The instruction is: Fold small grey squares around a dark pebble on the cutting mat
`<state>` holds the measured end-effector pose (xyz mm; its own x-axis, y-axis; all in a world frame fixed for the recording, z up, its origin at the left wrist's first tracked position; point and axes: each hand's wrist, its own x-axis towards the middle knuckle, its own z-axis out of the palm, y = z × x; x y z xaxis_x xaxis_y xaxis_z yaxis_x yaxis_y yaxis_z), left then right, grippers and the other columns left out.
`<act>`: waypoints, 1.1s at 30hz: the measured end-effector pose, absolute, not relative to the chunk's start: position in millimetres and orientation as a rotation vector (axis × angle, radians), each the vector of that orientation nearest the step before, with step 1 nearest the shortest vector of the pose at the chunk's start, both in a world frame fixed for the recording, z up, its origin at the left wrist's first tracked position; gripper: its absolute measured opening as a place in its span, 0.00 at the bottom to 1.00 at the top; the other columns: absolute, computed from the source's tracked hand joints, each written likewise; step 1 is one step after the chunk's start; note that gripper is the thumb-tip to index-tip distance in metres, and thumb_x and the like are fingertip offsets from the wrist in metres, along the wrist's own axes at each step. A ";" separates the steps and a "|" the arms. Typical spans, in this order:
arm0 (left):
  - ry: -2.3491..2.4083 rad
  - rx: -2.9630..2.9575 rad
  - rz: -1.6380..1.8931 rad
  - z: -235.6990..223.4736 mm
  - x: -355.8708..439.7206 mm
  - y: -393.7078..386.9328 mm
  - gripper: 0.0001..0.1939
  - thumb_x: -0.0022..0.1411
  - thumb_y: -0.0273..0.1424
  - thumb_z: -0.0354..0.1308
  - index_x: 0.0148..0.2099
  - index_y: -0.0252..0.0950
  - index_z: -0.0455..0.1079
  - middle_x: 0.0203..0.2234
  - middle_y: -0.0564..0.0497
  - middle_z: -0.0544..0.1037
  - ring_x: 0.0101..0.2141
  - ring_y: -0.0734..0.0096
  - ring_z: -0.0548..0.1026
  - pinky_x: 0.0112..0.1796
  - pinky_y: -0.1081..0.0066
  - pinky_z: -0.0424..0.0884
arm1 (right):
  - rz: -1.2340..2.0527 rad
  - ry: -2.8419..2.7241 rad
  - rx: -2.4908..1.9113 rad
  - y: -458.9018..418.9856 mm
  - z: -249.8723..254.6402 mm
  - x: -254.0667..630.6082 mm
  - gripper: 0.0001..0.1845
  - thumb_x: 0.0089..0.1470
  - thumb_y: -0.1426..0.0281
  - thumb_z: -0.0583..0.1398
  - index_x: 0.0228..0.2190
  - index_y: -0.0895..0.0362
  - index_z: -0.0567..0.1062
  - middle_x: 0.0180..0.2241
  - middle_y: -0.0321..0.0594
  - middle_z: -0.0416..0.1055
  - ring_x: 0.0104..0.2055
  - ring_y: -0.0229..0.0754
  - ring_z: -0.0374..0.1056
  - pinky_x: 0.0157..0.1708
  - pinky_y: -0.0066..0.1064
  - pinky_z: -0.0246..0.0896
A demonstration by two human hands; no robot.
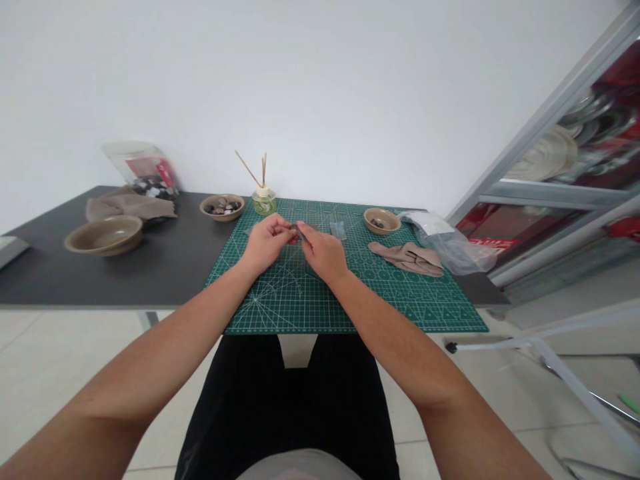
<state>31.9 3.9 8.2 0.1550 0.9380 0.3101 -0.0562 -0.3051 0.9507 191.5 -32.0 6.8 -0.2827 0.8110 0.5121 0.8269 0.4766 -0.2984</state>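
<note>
Over the green cutting mat, my two hands meet with the fingertips close together. My right hand is closed on a small, slim dark piece, whose kind I cannot make out. Just beside it, my left hand is closed in a pinch, and what lies between its fingers is hidden. To the right of my right hand, a small clear plastic packet lies on the mat.
At left stand an empty-looking bowl, a brown cloth, a clear jar of stones and a bowl of stones. A reed diffuser stands behind my hands. Rightward are another bowl, a cloth and a plastic bag.
</note>
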 end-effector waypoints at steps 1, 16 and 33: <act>0.903 1.491 1.317 7.9 31.9 4.4 0.13 0.47 0.33 0.67 0.32 0.37 0.66 0.19 0.57 0.76 0.24 0.73 0.76 0.31 0.69 0.74 | -0.037 -2.119 -1.352 -32.3 6.9 191.3 0.25 0.63 0.73 0.51 0.60 0.53 0.66 0.59 0.41 0.69 0.53 0.44 0.73 0.52 0.38 0.68; 0.985 1.591 1.431 4.0 29.2 8.1 0.11 0.49 0.31 0.66 0.29 0.37 0.65 0.21 0.57 0.73 0.24 0.75 0.72 0.30 0.72 0.69 | 0.101 -1.930 -1.375 -27.1 3.7 194.4 0.22 0.62 0.72 0.52 0.55 0.52 0.73 0.53 0.41 0.75 0.51 0.45 0.73 0.53 0.40 0.66; 0.871 1.400 1.213 3.9 31.1 6.9 0.20 0.44 0.35 0.72 0.39 0.33 0.72 0.20 0.55 0.76 0.23 0.73 0.76 0.31 0.68 0.76 | 0.425 -1.741 -1.169 -18.7 1.2 199.3 0.11 0.57 0.67 0.58 0.40 0.54 0.79 0.40 0.37 0.79 0.42 0.39 0.75 0.45 0.32 0.68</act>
